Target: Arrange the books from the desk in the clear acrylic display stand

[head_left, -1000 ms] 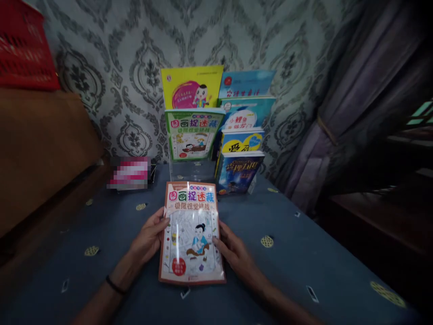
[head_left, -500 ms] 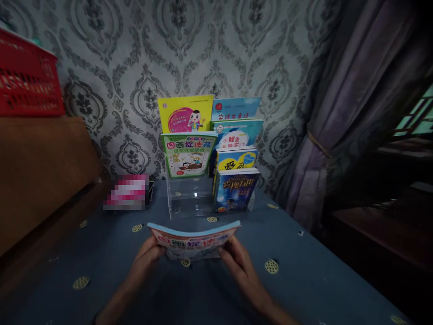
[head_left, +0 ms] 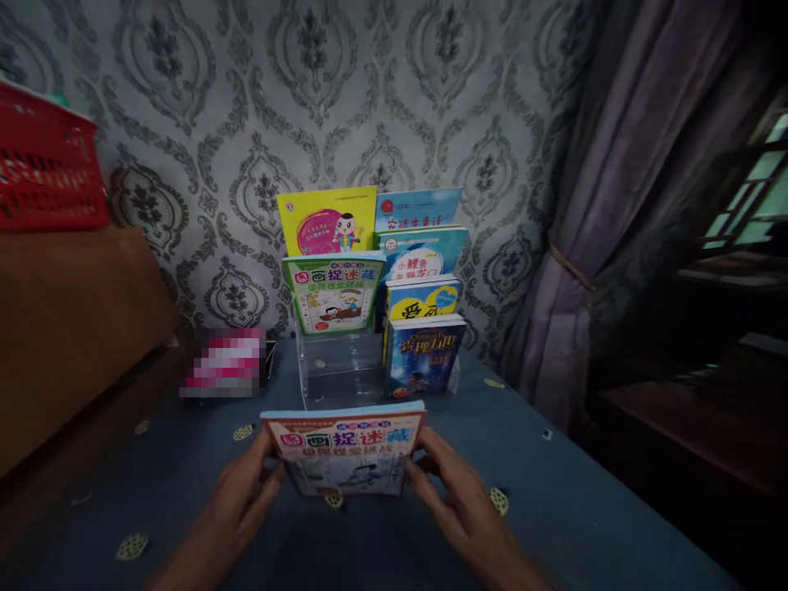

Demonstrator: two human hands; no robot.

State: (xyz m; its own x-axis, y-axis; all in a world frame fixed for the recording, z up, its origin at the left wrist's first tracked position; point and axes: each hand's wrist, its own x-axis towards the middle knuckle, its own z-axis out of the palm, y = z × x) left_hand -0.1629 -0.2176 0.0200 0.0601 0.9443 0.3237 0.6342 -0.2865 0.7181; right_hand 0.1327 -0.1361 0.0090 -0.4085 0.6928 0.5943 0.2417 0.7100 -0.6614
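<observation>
Between my two hands a thin picture book (head_left: 348, 451) with a red-brown border and colourful Chinese lettering is held by its side edges, cover toward me. My left hand (head_left: 246, 484) grips the left edge and my right hand (head_left: 449, 484) the right one. Just beyond it stands a clear acrylic book rack (head_left: 345, 382). In its left column are a yellow book (head_left: 326, 222) and, lower, a green-bordered book (head_left: 336, 295). The right column holds a light-blue book (head_left: 422, 209), a teal book (head_left: 424, 250), a yellow-and-blue book (head_left: 422, 301) and a dark-blue book (head_left: 424, 357).
A blurred pink-and-white item (head_left: 225, 361) lies left of the rack on the dark-blue patterned cloth (head_left: 584, 509). At far left, a red plastic basket (head_left: 49, 164) sits on a brown box (head_left: 74, 328). A grey-purple curtain (head_left: 591, 230) hangs at the right.
The book in my hands was bowed and tipped back; now it is flatter and more upright, its cover showing more fully. The view has shifted slightly, and the rack appears lower.
</observation>
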